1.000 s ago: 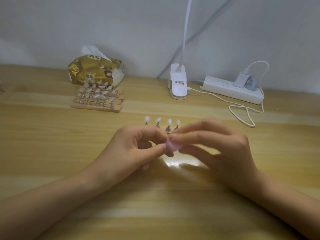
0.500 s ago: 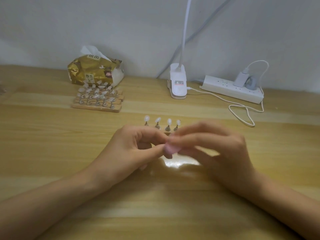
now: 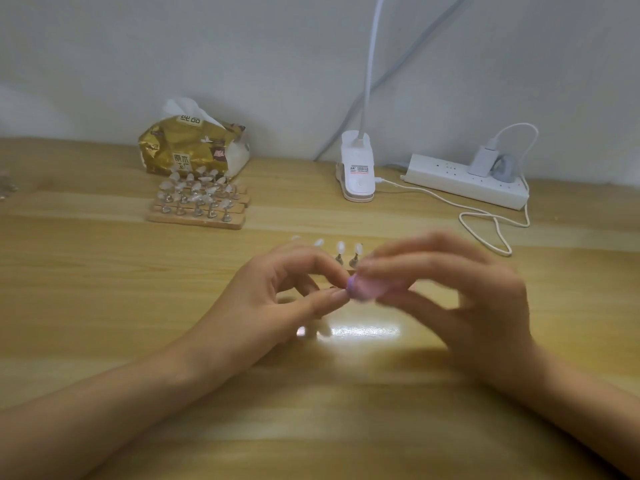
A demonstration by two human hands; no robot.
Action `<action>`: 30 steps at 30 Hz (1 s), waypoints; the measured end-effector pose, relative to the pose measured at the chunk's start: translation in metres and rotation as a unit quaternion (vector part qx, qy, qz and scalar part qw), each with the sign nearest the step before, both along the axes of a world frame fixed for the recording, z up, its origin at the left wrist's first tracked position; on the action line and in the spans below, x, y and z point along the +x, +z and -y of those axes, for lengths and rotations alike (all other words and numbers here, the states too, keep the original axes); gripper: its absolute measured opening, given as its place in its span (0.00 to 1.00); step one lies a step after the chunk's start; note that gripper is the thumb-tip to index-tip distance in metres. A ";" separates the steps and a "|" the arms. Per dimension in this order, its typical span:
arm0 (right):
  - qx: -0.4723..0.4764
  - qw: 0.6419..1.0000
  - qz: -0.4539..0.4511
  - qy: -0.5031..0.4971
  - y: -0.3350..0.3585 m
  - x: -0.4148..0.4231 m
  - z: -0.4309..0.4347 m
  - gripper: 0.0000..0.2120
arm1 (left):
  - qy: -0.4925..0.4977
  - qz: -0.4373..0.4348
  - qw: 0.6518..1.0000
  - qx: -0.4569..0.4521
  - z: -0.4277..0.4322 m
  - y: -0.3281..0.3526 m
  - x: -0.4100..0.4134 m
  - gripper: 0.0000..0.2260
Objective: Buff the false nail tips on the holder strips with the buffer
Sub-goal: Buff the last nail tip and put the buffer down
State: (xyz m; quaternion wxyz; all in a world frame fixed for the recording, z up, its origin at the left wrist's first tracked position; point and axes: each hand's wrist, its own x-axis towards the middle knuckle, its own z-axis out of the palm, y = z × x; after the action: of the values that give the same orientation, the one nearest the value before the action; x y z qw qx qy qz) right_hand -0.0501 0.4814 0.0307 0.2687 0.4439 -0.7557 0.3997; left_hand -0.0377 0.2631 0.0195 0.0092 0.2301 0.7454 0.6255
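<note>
My right hand (image 3: 460,299) pinches a small pink-purple buffer (image 3: 363,287) between thumb and fingers; the hand is motion-blurred. My left hand (image 3: 273,299) has its thumb and forefinger closed together right at the buffer's left end, on something too small to make out. Behind both hands stands a holder strip with white false nail tips (image 3: 341,249) on metal stands; its wooden base is mostly hidden by my fingers. Several more holder strips (image 3: 199,206) loaded with nail tips lie farther back on the left.
A gold tissue pack (image 3: 188,150) sits behind the spare strips. A white clip lamp base (image 3: 356,171) and a white power strip (image 3: 464,181) with a charger and looping cable (image 3: 485,230) line the back right. The wooden table (image 3: 104,306) carries a bright lamp reflection.
My right hand has shifted slightly with the buffer and is now blurred; the left hand stays almost still, now covering the leftmost nail tip.
</note>
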 end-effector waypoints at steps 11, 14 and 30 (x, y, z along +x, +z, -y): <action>-0.065 0.989 0.134 -0.017 -0.009 -0.012 -0.003 0.10 | 0.015 0.051 0.996 0.072 0.002 0.000 0.000 0.02; -0.074 0.987 0.140 -0.015 -0.008 -0.011 -0.003 0.10 | 0.033 0.045 0.996 0.069 0.001 0.000 0.000 0.03; -0.013 0.996 0.087 -0.016 -0.004 -0.002 0.005 0.09 | 0.037 0.013 0.999 0.021 0.000 0.002 0.002 0.05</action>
State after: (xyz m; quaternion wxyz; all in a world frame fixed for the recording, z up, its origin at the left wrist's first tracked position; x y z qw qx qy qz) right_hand -0.0521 0.4760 0.0268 0.2139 0.3917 -0.7782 0.4419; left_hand -0.0358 0.2627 0.0215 -0.0089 0.1940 0.7400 0.6440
